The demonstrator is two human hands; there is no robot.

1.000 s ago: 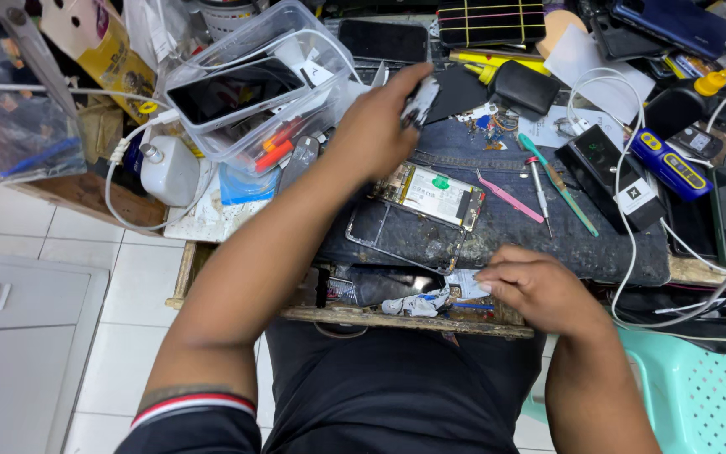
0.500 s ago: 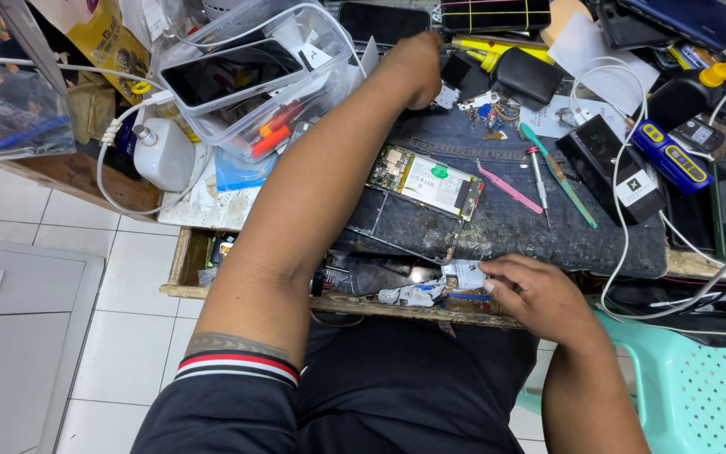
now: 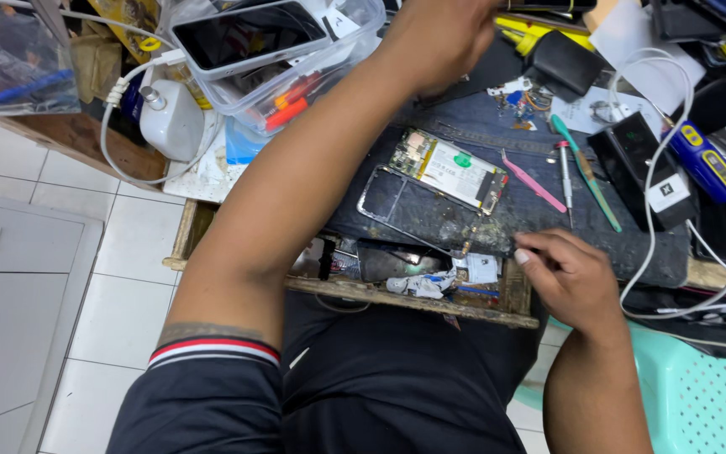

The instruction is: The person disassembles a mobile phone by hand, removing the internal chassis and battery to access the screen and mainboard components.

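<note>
a: what's worn on the left arm?
b: short dark sleeve [image 3: 203,395], navy-black, cuff ribbed with a red band between two thin white lines.
a: forearms?
b: bare on both sides. left hand [image 3: 443,38] and right hand [image 3: 569,277] bare, no gloves, no rings or watch visible.
a: torso?
b: plain dark shirt [image 3: 397,378], same fabric as the sleeve.

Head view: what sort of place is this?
Most likely a phone repair bench. An opened phone with its board bare lies on a dark work mat, a small screwdriver and pink pry tool beside it.
</note>
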